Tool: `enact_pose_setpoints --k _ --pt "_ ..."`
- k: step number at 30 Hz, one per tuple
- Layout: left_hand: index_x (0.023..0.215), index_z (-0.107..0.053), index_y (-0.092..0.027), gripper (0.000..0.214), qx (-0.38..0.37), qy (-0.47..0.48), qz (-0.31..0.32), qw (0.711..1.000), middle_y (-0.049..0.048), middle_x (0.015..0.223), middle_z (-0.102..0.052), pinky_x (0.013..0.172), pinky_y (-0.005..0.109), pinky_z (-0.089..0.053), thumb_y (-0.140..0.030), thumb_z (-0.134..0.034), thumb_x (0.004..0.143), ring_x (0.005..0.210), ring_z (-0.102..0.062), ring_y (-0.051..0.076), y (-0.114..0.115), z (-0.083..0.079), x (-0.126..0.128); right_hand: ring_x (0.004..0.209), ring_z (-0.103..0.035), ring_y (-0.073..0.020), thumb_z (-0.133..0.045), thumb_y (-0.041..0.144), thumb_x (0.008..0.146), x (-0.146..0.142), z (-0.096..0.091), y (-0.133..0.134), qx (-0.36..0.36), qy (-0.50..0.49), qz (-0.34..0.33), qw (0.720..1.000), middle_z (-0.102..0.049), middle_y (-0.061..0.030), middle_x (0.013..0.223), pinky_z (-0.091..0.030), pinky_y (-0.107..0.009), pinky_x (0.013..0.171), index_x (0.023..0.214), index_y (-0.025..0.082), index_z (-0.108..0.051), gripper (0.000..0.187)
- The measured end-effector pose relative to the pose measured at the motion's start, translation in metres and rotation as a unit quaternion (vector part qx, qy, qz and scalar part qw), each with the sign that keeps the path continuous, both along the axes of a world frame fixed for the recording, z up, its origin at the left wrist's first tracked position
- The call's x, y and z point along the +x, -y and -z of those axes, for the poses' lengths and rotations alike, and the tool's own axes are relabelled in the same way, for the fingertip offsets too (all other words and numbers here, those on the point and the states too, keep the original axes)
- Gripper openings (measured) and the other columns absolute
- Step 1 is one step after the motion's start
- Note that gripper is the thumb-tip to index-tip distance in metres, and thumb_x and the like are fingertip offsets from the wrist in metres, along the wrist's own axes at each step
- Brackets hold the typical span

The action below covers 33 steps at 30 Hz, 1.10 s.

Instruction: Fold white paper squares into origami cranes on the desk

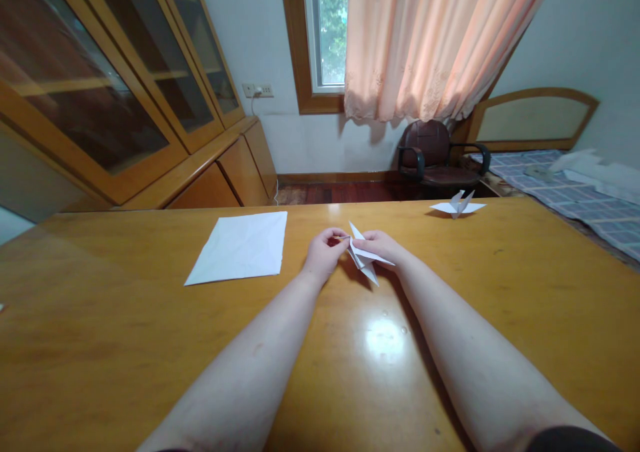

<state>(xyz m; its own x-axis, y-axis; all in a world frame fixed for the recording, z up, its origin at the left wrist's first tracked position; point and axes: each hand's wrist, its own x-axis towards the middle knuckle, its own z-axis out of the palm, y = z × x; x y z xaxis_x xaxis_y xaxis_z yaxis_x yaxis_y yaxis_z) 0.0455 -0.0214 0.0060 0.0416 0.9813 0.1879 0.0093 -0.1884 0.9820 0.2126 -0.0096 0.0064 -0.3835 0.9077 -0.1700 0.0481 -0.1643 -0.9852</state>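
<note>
Pointed white folded-paper model [369,255] is between flat white paper square [245,247], left, and winged white paper figure [456,207], rear right.

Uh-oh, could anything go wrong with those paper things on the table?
Maybe! The fingers of the left hand pinch a thin tip of the folded paper while the right hand holds it too, so pulling hard might tear or crumple it. The paper bird sits near the table's far edge, so a bump could knock it off. The flat sheet lies loose, so a breeze might shift it.
</note>
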Motion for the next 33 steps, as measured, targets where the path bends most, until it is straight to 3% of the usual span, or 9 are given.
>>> enact_pose_setpoints --k 5,15,19,33 --pt "0.075 -0.066 -0.016 0.014 -0.005 -0.008 -0.018 1.0 0.0014 0.074 -0.066 0.069 0.025 -0.044 -0.026 -0.069 0.066 0.068 -0.057 0.012 0.0 0.0 -0.001 0.051 -0.046 -0.0096 -0.075 0.055 0.059 0.0 0.001 -0.001 0.006 0.002 0.007 1.0 -0.056 -0.0003 0.056 -0.032 -0.023 0.05 0.066 0.011 -0.064 0.046" --pt "0.08 -0.07 -0.016 0.024 -0.022 0.0 0.006 1.0 0.0018 0.073 -0.066 0.068 0.025 -0.044 -0.038 -0.062 0.074 0.068 -0.056 0.012 0.0 -0.001 -0.002 0.052 -0.05 -0.0121 -0.076 0.052 0.056 -0.003 -0.008 0.002 0.02 0.045 0.084 0.995 -0.06 -0.0023 0.056 -0.036 -0.024 0.05 0.066 0.012 -0.064 0.042" --pt "0.08 -0.07 -0.016 0.025 -0.046 0.0 -0.005 0.999 0.0014 0.07 -0.065 0.064 0.025 -0.044 -0.039 -0.064 0.073 0.065 -0.055 0.013 -0.001 0.0 -0.002 0.051 -0.05 -0.0116 -0.075 0.05 0.058 -0.004 -0.009 0.003 0.031 0.054 0.081 0.995 -0.061 -0.0021 0.058 -0.036 -0.024 0.049 0.069 0.012 -0.065 0.041" --pt "0.077 -0.069 -0.016 0.021 -0.025 -0.045 -0.01 0.999 0.0035 0.076 -0.069 0.073 0.029 -0.047 -0.036 -0.065 0.073 0.072 -0.06 0.016 -0.001 -0.001 -0.002 0.048 -0.047 -0.0096 -0.074 0.048 0.059 -0.005 -0.001 0.0 0.019 0.024 0.062 0.998 -0.058 -0.0005 0.055 -0.033 -0.023 0.047 0.067 0.012 -0.063 0.038"
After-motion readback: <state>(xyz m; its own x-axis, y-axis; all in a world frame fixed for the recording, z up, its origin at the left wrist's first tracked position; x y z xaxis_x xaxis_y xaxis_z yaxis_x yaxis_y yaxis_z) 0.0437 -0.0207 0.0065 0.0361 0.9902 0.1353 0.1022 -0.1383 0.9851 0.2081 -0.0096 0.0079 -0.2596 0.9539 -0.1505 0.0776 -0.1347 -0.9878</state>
